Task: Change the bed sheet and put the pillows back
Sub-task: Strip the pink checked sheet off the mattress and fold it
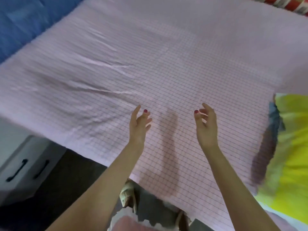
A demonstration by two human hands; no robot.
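Note:
A pale pink checked bed sheet (166, 67) lies spread over the bed, with creases on its left half. My left hand (139, 125) hovers above its near part, fingers loosely spread, holding nothing. My right hand (206, 124) is a short way to the right, palm facing inward, fingers relaxed and empty. The two hands face each other over the sheet. At the right edge a yellow cloth (293, 147) lies partly under the sheet's corner. No pillow shows clearly.
A blue cover (25, 19) shows beyond the sheet at the far left. A red patterned fabric (286, 4) sits at the far right corner. A white drawer unit (21, 164) with dark handles stands left of the bed on a dark floor (66, 180).

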